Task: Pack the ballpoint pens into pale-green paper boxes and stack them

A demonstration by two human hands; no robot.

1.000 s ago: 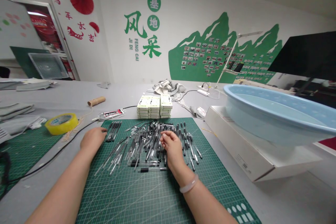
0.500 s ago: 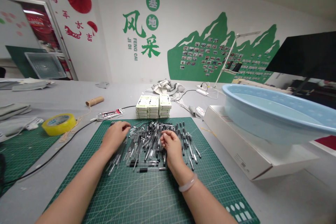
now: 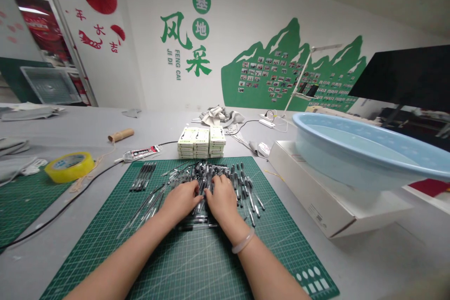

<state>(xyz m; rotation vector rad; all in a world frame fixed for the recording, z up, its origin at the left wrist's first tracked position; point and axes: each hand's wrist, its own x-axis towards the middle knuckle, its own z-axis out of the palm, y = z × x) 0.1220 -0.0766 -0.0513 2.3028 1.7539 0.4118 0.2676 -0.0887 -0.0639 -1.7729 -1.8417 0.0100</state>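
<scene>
A loose heap of clear pens with black caps (image 3: 246, 190) lies on the green cutting mat (image 3: 168, 262). Both hands are at its middle, close together. My left hand (image 3: 183, 200) is closed, thumb and bent fingers pinching at a pen in the heap; its fingertips are partly hidden. Just to its right, my right hand (image 3: 222, 200) curls over the pens, fingers and thumb closed on one, mostly covered by the hand. Apart from the heap, a neat row of several pens (image 3: 143, 177) lies at the mat's upper left.
Stacked small boxes (image 3: 201, 143) stand behind the heap. At right, a blue basin (image 3: 351, 164) rests on a white carton (image 3: 309, 197). To the left are yellow tape (image 3: 69, 167), a black cable (image 3: 94, 179), a pen packet (image 3: 141, 153) and a wooden cylinder (image 3: 121, 135).
My left hand has moved right, from the mat's upper left into the heap beside my right hand, uncovering the row of pens. The right hand has reached slightly into the heap. The view has shifted slightly.
</scene>
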